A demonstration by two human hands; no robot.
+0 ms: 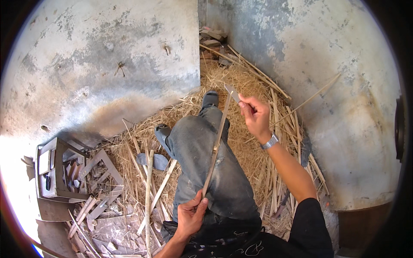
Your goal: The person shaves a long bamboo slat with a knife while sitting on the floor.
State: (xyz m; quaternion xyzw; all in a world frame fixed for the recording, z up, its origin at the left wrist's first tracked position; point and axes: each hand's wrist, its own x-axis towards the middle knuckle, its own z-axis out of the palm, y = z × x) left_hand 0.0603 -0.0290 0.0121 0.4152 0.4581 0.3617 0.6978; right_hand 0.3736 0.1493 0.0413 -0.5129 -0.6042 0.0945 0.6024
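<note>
Brown wood, perhaps bamboo, makes up the long, thin strip (214, 161), which slants over the grey trousers (193, 142) from near the waist to just beside the right shoe (210, 98); whether it rests on the cloth, I cannot tell. The left hand (190, 218) pinches its near end between thumb and fingers. The right hand (257, 118) is closed round a knife (232, 93), its blade by the strip's far end. The strip should be light, stiff edgewise yet springy across its flat face, hardly slippery, and apt to split along the grain. The near end looks the best place to hold it, well apart from the blade; raw edges may splinter. Straw-coloured shavings (245, 157) cover the floor around.
</note>
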